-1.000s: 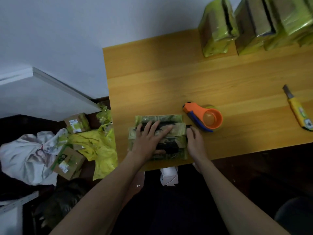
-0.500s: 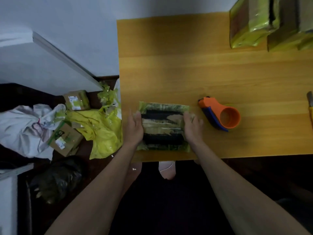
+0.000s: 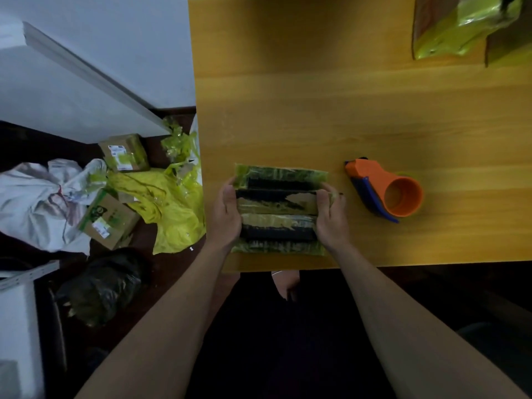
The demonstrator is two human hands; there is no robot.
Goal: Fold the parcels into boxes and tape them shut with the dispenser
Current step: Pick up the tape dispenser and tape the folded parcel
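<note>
Comparing to a second ago: left hand (image 3: pixel 227 214) had been lying flat across the top of the parcel (image 3: pixel 279 208); it had since slid off to the parcel's left end, and the right hand (image 3: pixel 331 217) had come up along the right end.
Half a second ago vs this moment: pretty much the same two-sided hold, both hands on the ends.
Left hand: gripped the left end, thumb up on the edge, fingers curled round the side.
Right hand: gripped the right end the same way, thumb near the torn brown patch.
Where the parcel was: flat on the table (image 3: pixel 316 116), close to the near edge, between the two hands.
How the parcel looked: flattened cardboard, kinda beat up, brown showing through ragged green tape, two dark bands running across it, crinkly green strips along the far and near edges.
Dispenser (image 3: pixel 385 191): orange plastic with a blue blade guard, round hollow core facing right, lying on the table just right of the parcel, not touched.
Table surface: smooth yellowish wood with long grain lines.
Taped boxes (image 3: pixel 460 27): shiny green wrap over brown card, at the far right corner.
Floor stuff on the left: small cardboard boxes (image 3: pixel 110 220), crumpled yellow plastic (image 3: pixel 169 208), a white bag (image 3: pixel 34 203), a black bag (image 3: pixel 100 286).
</note>
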